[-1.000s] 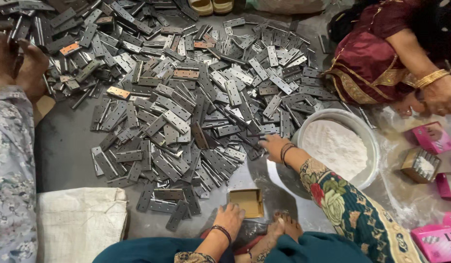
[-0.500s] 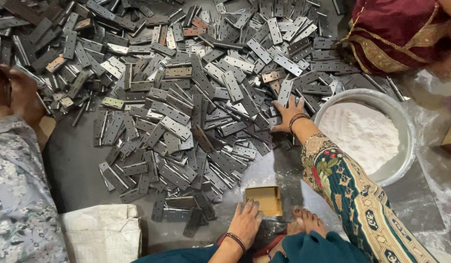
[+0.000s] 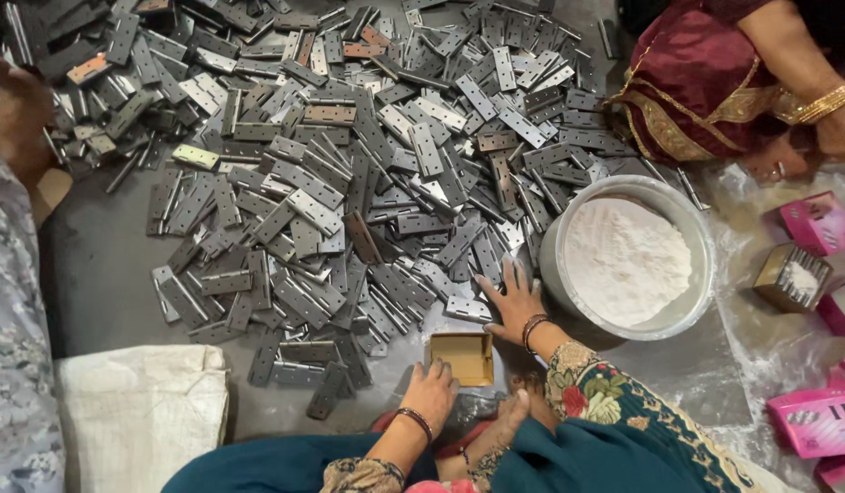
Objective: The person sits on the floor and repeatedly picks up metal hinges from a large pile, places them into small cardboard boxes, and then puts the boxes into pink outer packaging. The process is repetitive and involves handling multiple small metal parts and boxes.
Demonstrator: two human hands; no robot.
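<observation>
grey steel hinges (image 3: 367, 183) lie heaped on the floor, the right hand (image 3: 512, 301) flat and unclenched on the pile's edge, the left hand (image 3: 430, 394) loose beside the small open cardboard box (image 3: 461, 356), which a careless sweep could tip.

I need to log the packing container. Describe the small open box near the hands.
The small open box is shallow, rectangular, brownish-yellow cardboard by its look. It lies flat on the grey floor, open side up and empty inside. The left hand rests at its near left corner; the right hand lies spread on metal hinges just beyond.
</observation>
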